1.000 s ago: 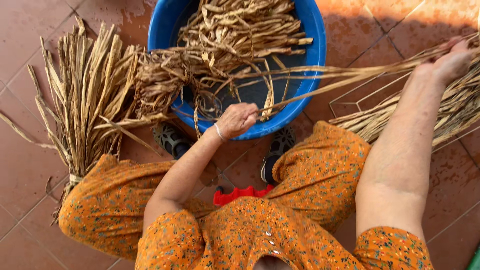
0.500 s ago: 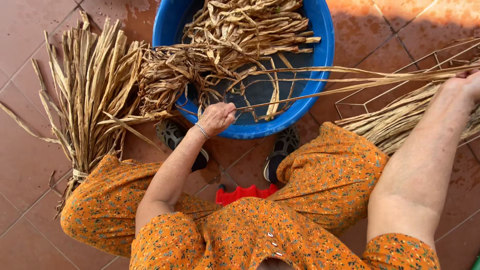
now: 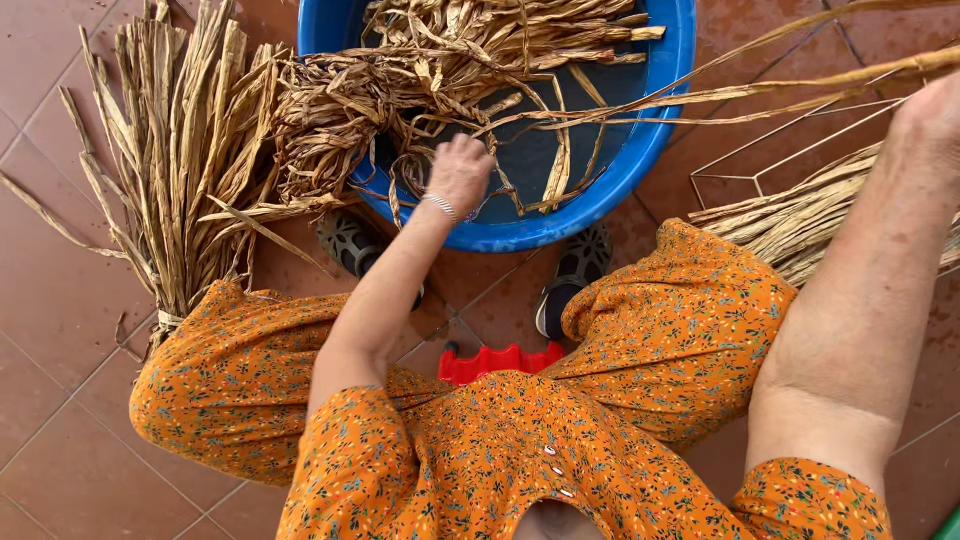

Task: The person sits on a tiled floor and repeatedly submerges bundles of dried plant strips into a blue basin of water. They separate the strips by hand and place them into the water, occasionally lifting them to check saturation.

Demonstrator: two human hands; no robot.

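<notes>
A blue plastic basin (image 3: 590, 205) on the tiled floor holds a tangle of dried, flat plant strands (image 3: 450, 60). My left hand (image 3: 460, 170) reaches over the near rim into the basin, its fingers curled among the strands there. My right hand (image 3: 935, 105) is stretched far to the right, half cut off by the frame edge. It holds the ends of a few long strands (image 3: 760, 90) that run taut from the basin across to it.
A tied sheaf of dried leaves (image 3: 180, 150) lies left of the basin, and another bundle (image 3: 800, 215) lies under my right arm. A thin wire frame (image 3: 790, 150) rests on the tiles at right. My sandalled feet (image 3: 575, 275) and a red stool (image 3: 500, 360) are below me.
My left hand has moved up from the basin's near rim into the strands inside. My right hand has pulled the long strands farther right, toward the frame edge.
</notes>
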